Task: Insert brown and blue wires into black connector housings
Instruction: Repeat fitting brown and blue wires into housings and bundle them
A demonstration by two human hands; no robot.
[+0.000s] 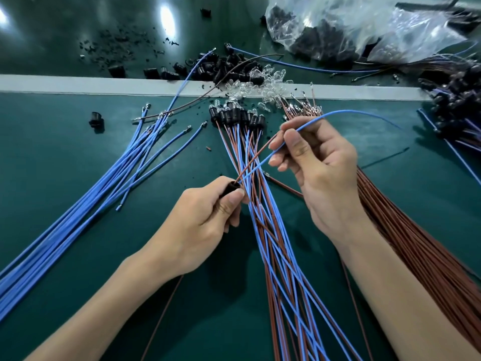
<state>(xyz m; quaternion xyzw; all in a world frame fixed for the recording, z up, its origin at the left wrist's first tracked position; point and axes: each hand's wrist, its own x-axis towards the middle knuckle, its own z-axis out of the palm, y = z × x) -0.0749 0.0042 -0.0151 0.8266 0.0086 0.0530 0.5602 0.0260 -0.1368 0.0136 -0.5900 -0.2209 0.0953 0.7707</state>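
Left hand: the left hand (208, 217) is curled, thumb and forefinger clamped on a black connector housing (230, 187) held just above the surface, its open end facing up and to the right.
Right hand: the right hand (320, 173) is raised beside the left, its fingers closed in a pinch on a blue wire (257, 166) and a brown wire (256, 158).
Held wires: both run down and left from the right fingers into the mouth of the housing; the blue one also arches free to the right beyond the hand.
Finished leads: a sheaf of paired brown and blue leads (281, 256) lies under both hands, ending in a cluster of black housings fitted with clear bulbs (234, 115).
Blue stock: a fan of loose blue wires (91, 204) with metal terminals lies to the left.
Brown stock: a thick bundle of brown wires (416, 243) lies under the right forearm.
Loose parts: clear bulbs (260, 84) and black housings (229, 66) are heaped on the grey strip (78, 84); one stray housing (96, 120) sits apart at the left.
Bag: a clear plastic bag of black parts (338, 29) rests at the top right.
Surface: green surface (65, 152), with black crumbs scattered at the far side.
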